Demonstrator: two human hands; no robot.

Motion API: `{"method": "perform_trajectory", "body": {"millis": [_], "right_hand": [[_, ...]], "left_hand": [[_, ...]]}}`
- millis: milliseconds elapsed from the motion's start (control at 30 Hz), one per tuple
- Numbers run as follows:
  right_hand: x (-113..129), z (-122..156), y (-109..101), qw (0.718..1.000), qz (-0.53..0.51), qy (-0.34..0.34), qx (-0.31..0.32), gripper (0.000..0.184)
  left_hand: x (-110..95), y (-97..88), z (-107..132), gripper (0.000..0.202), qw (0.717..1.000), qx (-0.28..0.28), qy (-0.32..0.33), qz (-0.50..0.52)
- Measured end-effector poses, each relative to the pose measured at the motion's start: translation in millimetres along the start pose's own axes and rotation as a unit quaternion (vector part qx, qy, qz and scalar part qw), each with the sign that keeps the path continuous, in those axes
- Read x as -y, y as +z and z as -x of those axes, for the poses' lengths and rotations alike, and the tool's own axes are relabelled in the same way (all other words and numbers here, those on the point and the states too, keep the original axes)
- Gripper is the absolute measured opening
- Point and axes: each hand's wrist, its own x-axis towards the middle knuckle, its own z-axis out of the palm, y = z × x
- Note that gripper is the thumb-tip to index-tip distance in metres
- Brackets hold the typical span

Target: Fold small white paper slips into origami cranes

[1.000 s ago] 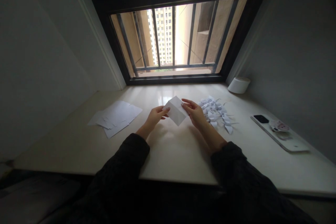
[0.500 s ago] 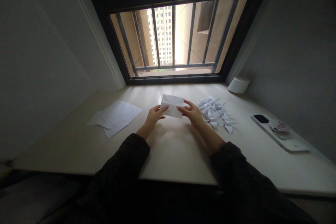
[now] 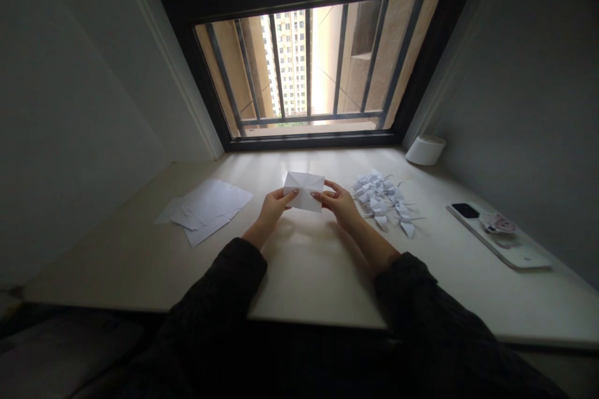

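A small white sheet of paper (image 3: 304, 182) with crease lines across it is held up above the pale sill, between my two hands. My left hand (image 3: 272, 209) pinches its left edge, thumb on the near face and fingers behind. On the opposite edge my right hand (image 3: 340, 202) grips it the same way, with the thumb in front. Just right of my right hand lies a heap of folded white paper pieces (image 3: 379, 196), some with thin pointed ends. Farther left, loose white paper sheets (image 3: 213, 206) overlap in a spread stack.
A white phone (image 3: 505, 240) with a round grip on its back lies at the right. By the right wall, a white round container (image 3: 425, 151) stands near the barred window (image 3: 309, 68). The front edge of the sill (image 3: 318, 299) runs below my forearms.
The paper has shifted slightly left and down and is tilted a little differently, showing more of its creased face. Both hands keep hold of it.
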Motion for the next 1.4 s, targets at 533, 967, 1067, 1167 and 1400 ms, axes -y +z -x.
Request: {"method": "perform_trajectory", "body": {"millis": [533,967,1067,1167,1400], "right_hand": [[0.4,-2.6,-5.2,0.997,-0.002,0.060,-0.042,0.054],[6.8,9.0,3.1,0.992,-0.026,0.117,0.038,0.037],[8.2,11.3,5.1,0.992,-0.028,0.115,0.052,0.036],[8.1,12.8,7.1,0.993,-0.022,0.103,0.061,0.037],[5.4,14.6,11.9,0.995,-0.017,0.074,0.057,0.036]], "left_hand": [[-3.5,-10.4,-0.9,0.043,0.999,0.021,-0.045,-0.015],[-1.0,-10.6,-2.4,0.044,0.993,0.022,-0.083,0.081],[1.1,-9.6,-3.2,0.044,0.992,0.021,-0.089,0.086],[0.4,-8.0,-0.8,0.042,0.993,0.036,-0.071,0.084],[-1.5,0.7,5.5,0.042,0.998,-0.021,-0.032,0.053]]}}
